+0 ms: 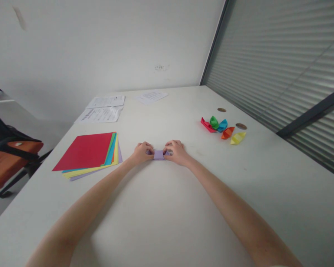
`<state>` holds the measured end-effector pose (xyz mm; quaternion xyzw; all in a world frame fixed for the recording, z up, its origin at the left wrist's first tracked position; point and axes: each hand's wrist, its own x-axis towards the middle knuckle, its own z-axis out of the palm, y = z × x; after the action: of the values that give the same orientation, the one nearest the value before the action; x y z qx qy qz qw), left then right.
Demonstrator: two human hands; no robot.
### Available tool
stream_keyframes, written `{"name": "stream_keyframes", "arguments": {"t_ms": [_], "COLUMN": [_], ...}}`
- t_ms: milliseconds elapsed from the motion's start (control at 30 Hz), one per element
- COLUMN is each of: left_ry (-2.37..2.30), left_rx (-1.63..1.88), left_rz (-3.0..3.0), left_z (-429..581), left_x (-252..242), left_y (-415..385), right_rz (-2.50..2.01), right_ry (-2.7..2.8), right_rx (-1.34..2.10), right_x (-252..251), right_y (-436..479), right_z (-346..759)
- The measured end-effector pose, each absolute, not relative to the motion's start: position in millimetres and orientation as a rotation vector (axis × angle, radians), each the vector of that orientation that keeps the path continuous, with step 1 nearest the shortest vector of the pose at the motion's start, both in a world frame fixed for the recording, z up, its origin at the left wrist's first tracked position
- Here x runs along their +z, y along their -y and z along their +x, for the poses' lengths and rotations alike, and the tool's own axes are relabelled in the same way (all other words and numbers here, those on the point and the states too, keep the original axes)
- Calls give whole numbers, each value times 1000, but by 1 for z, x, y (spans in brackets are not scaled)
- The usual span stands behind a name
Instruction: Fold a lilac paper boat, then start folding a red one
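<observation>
A small folded piece of purple paper (159,155) lies on the white table between my two hands. My left hand (143,152) grips its left end, fingers curled over and thumb along the near edge. At the right end, my right hand (176,152) pinches the paper in the same way. The middle of the folded strip shows flat between them, while both ends are partly hidden by my fingers. To the left lies a fanned stack of coloured paper sheets (86,151), red on top, with green, blue, orange, yellow and purple edges showing beneath.
Several small folded paper boats, among them a yellow one (238,138) and an orange one (227,132), stand at the right near two round table inserts (241,126). Printed sheets (100,115) lie at the back left. An orange chair (13,159) stands beyond the left edge.
</observation>
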<state>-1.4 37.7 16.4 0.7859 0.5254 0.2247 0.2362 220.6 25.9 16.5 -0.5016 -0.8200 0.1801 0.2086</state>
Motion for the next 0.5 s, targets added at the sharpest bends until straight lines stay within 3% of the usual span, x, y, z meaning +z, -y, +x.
{"name": "stream_keyframes", "arguments": {"t_ms": [500], "left_ry": [-1435], "left_rx": [607], "left_rz": [2168], "left_z": [-8], "left_x": [10], "left_y": [-42], "right_rz": [-1373], "right_ry": [2326], "right_rx": [362], "right_x": [17], "right_y": [-27], "right_z": [215]}}
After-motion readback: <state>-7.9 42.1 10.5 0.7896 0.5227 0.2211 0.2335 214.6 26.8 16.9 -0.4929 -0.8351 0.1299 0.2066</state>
